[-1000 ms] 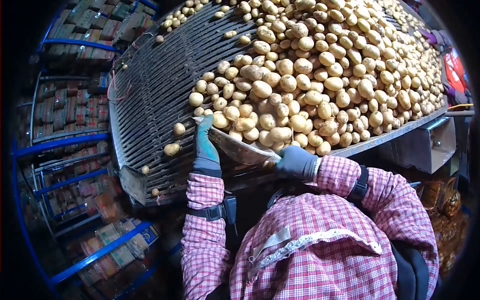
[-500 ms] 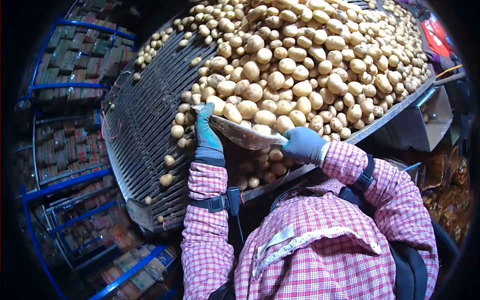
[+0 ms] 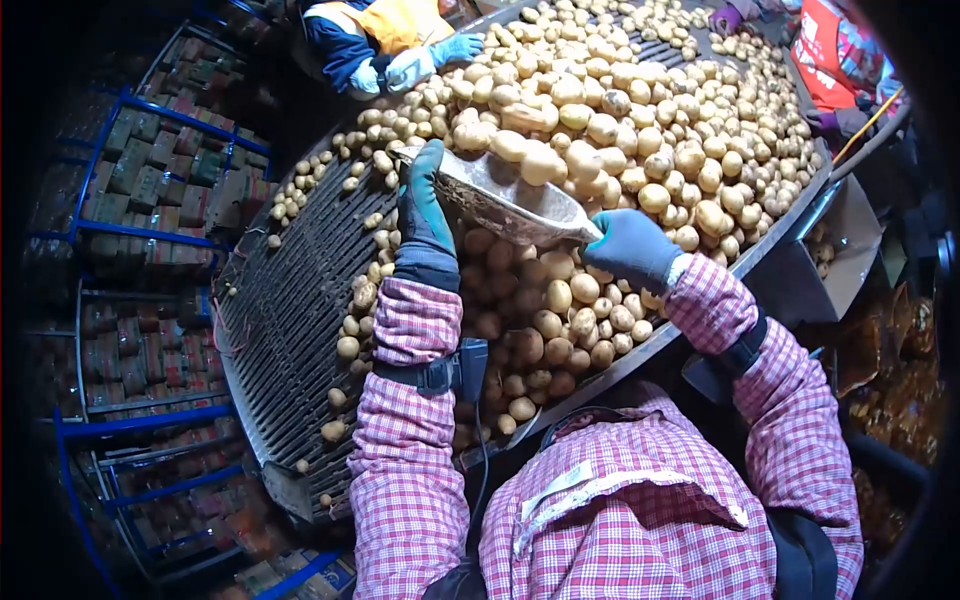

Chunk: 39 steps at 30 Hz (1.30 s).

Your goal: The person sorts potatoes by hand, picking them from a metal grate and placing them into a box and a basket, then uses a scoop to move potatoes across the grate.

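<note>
Grey-gloved left hand [image 3: 426,212] and right hand [image 3: 636,247], fingers [image 3: 428,160] pinching scoop [image 3: 497,208], now farther out, more potatoes [image 3: 558,296] showing below

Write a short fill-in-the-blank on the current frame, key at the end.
1. The left hand and right hand, in grey-and-green gloves, grip one pale, dirt-streaked scoop; the ____ hand is nearer the open tan box.
2. The dark slatted metal table shows its widest bare stretch toward the picture's ____ edge.
3. The heaped, yellowish, round-to-oval produce is ____.
4. At the picture's top, left of centre, a co-worker's glove is coloured ____.

Missing words: right; left; potatoes; light blue.
</note>
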Motion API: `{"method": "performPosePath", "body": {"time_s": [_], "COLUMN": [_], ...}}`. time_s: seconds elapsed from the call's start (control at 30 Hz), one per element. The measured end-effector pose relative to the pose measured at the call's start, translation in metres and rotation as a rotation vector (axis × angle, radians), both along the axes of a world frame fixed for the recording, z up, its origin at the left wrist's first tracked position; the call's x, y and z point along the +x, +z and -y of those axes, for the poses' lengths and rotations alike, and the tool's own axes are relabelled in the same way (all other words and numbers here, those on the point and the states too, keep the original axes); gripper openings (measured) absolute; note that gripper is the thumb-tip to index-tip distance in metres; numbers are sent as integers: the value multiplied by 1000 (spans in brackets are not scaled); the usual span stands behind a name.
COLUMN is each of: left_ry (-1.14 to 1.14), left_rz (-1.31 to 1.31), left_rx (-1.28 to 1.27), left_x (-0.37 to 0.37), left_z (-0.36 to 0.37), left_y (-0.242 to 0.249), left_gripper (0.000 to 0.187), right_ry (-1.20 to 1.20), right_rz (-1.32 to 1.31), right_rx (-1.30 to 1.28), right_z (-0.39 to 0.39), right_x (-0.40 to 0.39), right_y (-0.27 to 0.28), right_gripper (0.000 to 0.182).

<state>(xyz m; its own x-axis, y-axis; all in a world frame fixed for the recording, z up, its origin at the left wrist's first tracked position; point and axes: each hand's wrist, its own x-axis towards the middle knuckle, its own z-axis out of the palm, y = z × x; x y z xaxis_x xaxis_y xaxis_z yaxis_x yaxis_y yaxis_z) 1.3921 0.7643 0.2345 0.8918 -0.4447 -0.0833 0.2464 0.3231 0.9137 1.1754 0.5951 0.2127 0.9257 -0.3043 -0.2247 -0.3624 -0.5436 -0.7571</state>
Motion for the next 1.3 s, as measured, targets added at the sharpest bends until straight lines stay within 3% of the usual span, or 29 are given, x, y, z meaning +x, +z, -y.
{"method": "performPosePath", "body": {"time_s": [0.07,0.1,0.13,0.2,0.27,0.3,0.4,0.47,0.57,0.67,0.8,0.87,0.9,1.0,1.03,1.07,1.13,1.17,1.2,1.27,1.3], "left_ry": [65,114,171,278,437,511,653,733,884,997,989,905,869,702,684,656,548,491,463,455,291], "left_rz": [172,209,242,61,135,188,100,63,-193,-241,-305,-339,-281,-275,-252,-259,-307,-351,-189,-192,-120], "left_rx": [104,97,93,148,262,322,417,364,362,412,389,365,376,249,269,270,257,298,378,413,339], "left_x": [0,-1,-10,-19,-36,-48,-58,-84,-115,-125,-104,-76,-57,-27,-10,-1,36,37,81,109,137], "left_z": [-18,-34,-53,-108,-175,-212,-341,-396,-470,-521,-568,-604,-618,-561,-544,-516,-473,-434,-438,-398,-387], "left_y": [17,19,30,41,44,44,12,19,27,26,-13,-59,-87,-81,-88,-82,-94,-67,-115,-136,-160], "left_gripper": [48,49,49,56,61,68,74,68,68,66,66,71,69,68,70,56,55,52,48,43,39], "right_ry": [56,17,77,136,328,397,583,671,831,894,899,818,832,612,589,501,396,296,273,165,171], "right_rz": [78,-27,-8,-177,-19,-83,-141,-186,-517,-527,-541,-537,-372,-387,-408,-338,-299,-388,-288,-269,-191], "right_rx": [16,250,285,473,401,418,477,569,603,692,618,540,504,556,448,483,615,750,682,645,541], "right_z": [-19,-37,-54,-103,-161,-195,-304,-367,-440,-500,-550,-558,-552,-511,-503,-492,-461,-439,-430,-396,-380], "right_x": [10,10,19,30,44,50,58,57,59,60,75,84,87,93,99,103,111,109,112,110,109], "right_y": [2,14,-1,15,-11,-21,-53,-55,-40,-53,-95,-113,-121,-91,-101,-112,-124,-102,-120,-108,-115], "right_gripper": [30,29,28,29,27,30,32,31,27,24,24,26,26,27,28,31,29,29,30,34,33]}}
